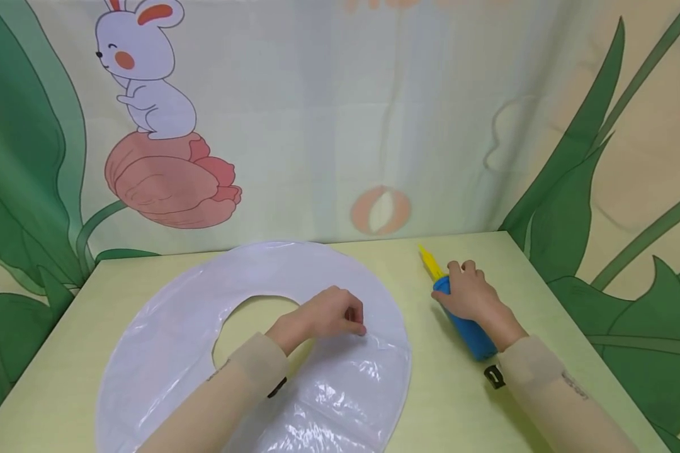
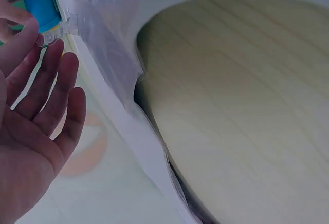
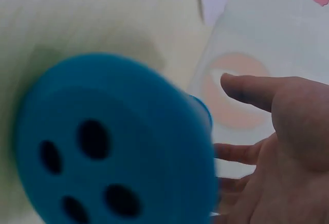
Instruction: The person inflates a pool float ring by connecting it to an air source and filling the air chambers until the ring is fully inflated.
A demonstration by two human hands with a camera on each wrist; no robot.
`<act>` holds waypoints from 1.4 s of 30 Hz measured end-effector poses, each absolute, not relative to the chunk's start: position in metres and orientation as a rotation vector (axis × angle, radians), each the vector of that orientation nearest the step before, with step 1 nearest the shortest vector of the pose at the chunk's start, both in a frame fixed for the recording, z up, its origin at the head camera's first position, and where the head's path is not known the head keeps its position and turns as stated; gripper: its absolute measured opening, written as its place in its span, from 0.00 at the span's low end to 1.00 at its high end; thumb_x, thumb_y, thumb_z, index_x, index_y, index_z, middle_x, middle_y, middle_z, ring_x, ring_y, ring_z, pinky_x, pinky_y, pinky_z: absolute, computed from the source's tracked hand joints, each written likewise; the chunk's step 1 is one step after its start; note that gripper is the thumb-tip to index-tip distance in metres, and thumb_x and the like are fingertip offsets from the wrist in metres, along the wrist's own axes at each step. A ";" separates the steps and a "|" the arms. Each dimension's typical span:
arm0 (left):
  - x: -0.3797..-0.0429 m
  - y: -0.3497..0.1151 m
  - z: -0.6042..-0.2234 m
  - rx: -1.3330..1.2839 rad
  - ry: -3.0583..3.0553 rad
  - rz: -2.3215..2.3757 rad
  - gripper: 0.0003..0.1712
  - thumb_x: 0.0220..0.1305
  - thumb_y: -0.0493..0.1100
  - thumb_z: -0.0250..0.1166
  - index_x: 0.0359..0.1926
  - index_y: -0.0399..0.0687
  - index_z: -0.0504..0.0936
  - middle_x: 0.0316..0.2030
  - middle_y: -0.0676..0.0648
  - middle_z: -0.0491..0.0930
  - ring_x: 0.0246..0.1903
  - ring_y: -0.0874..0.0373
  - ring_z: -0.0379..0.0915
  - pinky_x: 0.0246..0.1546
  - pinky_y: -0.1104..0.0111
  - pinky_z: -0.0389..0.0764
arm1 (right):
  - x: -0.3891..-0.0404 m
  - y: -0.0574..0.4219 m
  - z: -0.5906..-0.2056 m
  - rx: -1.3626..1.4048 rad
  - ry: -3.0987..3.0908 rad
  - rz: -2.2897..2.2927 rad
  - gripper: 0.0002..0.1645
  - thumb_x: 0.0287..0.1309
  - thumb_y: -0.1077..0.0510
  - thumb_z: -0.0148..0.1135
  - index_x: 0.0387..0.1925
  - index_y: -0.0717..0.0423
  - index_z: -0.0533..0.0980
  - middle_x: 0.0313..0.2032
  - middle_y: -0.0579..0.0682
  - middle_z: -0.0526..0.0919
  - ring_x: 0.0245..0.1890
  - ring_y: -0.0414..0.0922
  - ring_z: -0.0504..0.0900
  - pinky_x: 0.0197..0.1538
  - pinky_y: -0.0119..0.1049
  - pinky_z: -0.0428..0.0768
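Left hand [image 1: 323, 318] fingers pinch the clear valve [image 2: 57, 30] on the flat ring [image 1: 164, 327]; right hand [image 1: 470, 296] fingers curl over the blue pump [image 1: 467, 327]. Risk: valve slips from pinch, or pump rolls rightward across the surface [image 1: 459, 402].

Pale green table [image 1: 374, 264] bearing flat white ring [image 1: 164, 327] lying left-centre; blue pump [image 1: 470, 330] lying right, yellow nozzle [image 1: 429, 261] pointing away.

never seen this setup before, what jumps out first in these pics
A big flat white swim ring fills the left half of the pale green table. The left hand rests on the ring's inner edge, its fingers at a small clear valve. To its right, the right hand lies over a blue pump with a yellow tip. Behind, a rabbit on a tulip marks the backdrop.
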State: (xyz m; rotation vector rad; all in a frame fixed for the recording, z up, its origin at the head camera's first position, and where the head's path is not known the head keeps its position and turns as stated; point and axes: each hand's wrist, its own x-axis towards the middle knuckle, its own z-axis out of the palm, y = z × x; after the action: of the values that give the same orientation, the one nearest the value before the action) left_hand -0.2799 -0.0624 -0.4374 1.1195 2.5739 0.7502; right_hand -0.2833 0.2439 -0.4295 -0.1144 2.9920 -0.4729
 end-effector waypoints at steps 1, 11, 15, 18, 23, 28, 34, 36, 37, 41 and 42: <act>-0.280 -0.063 -0.437 1.106 2.580 0.752 0.08 0.61 0.43 0.76 0.27 0.53 0.85 0.22 0.60 0.80 0.26 0.65 0.75 0.35 0.68 0.76 | -0.284 0.245 -0.431 -0.112 2.978 -0.469 0.44 0.70 0.45 0.62 0.71 0.72 0.59 0.64 0.77 0.62 0.58 0.70 0.69 0.51 0.64 0.76; -0.282 -0.068 -0.444 1.066 2.614 0.765 0.11 0.56 0.41 0.79 0.31 0.47 0.82 0.23 0.58 0.79 0.26 0.65 0.73 0.35 0.69 0.75 | -0.284 0.253 -0.435 -0.054 2.855 -0.448 0.56 0.62 0.41 0.69 0.75 0.67 0.52 0.60 0.76 0.67 0.48 0.66 0.76 0.46 0.63 0.79; -0.282 -0.071 -0.444 1.045 2.602 0.775 0.11 0.57 0.39 0.78 0.36 0.44 0.84 0.25 0.56 0.80 0.27 0.64 0.75 0.37 0.68 0.76 | -0.281 0.253 -0.433 -0.024 2.811 -0.440 0.62 0.57 0.40 0.73 0.77 0.65 0.49 0.59 0.75 0.70 0.46 0.65 0.76 0.43 0.62 0.79; -0.282 -0.072 -0.445 1.042 2.580 0.764 0.06 0.60 0.41 0.76 0.35 0.46 0.87 0.25 0.56 0.83 0.27 0.65 0.76 0.37 0.69 0.77 | -0.280 0.254 -0.432 -0.006 2.796 -0.438 0.64 0.56 0.40 0.74 0.78 0.64 0.47 0.59 0.75 0.71 0.45 0.65 0.77 0.42 0.61 0.79; -0.282 -0.075 -0.448 1.053 2.544 0.745 0.03 0.64 0.40 0.73 0.33 0.47 0.89 0.27 0.55 0.85 0.28 0.68 0.77 0.36 0.71 0.78 | -0.281 0.256 -0.434 -0.003 2.806 -0.448 0.60 0.56 0.43 0.74 0.73 0.71 0.51 0.54 0.75 0.74 0.43 0.64 0.78 0.42 0.61 0.80; -0.283 -0.079 -0.453 1.081 2.554 0.725 0.02 0.65 0.39 0.72 0.34 0.46 0.88 0.28 0.56 0.84 0.29 0.67 0.76 0.37 0.71 0.78 | -0.283 0.258 -0.436 -0.090 2.866 -0.498 0.47 0.58 0.46 0.72 0.64 0.74 0.61 0.46 0.69 0.79 0.38 0.60 0.80 0.38 0.58 0.80; -0.281 -0.086 -0.455 1.042 2.554 0.732 0.03 0.67 0.38 0.70 0.34 0.47 0.86 0.28 0.55 0.83 0.30 0.64 0.76 0.38 0.69 0.78 | -0.286 0.259 -0.438 -0.205 2.909 -0.602 0.43 0.63 0.47 0.67 0.68 0.70 0.64 0.53 0.69 0.79 0.42 0.60 0.81 0.44 0.60 0.80; -0.281 -0.089 -0.455 1.036 2.548 0.740 0.03 0.67 0.38 0.69 0.34 0.46 0.86 0.28 0.55 0.83 0.30 0.63 0.76 0.38 0.68 0.77 | -0.286 0.258 -0.438 -0.246 2.905 -0.662 0.43 0.65 0.48 0.66 0.69 0.71 0.62 0.55 0.70 0.78 0.44 0.61 0.81 0.47 0.61 0.79; -0.281 -0.090 -0.454 1.039 2.547 0.743 0.03 0.67 0.38 0.69 0.34 0.46 0.86 0.28 0.55 0.83 0.30 0.63 0.75 0.39 0.68 0.77 | -0.286 0.258 -0.438 -0.273 2.903 -0.691 0.42 0.66 0.49 0.65 0.70 0.72 0.62 0.57 0.71 0.77 0.46 0.61 0.80 0.48 0.61 0.79; -0.281 -0.095 -0.454 1.058 2.544 0.753 0.03 0.68 0.37 0.69 0.34 0.45 0.86 0.28 0.54 0.83 0.30 0.63 0.75 0.39 0.68 0.77 | -0.284 0.257 -0.441 -0.379 2.897 -0.767 0.41 0.70 0.53 0.63 0.71 0.73 0.59 0.60 0.72 0.74 0.51 0.63 0.79 0.53 0.62 0.77; -0.281 -0.096 -0.454 1.060 2.543 0.753 0.03 0.68 0.37 0.69 0.34 0.45 0.86 0.28 0.54 0.83 0.30 0.63 0.75 0.38 0.68 0.77 | -0.283 0.256 -0.442 -0.399 2.897 -0.772 0.41 0.70 0.53 0.63 0.71 0.73 0.58 0.60 0.72 0.74 0.51 0.63 0.79 0.53 0.62 0.77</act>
State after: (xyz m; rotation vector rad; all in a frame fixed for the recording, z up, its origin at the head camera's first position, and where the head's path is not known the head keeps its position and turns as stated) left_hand -0.2806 -0.0957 -0.4537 1.0595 2.5429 0.7534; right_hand -0.2834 0.2564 -0.4415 -0.3990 2.8967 -0.7718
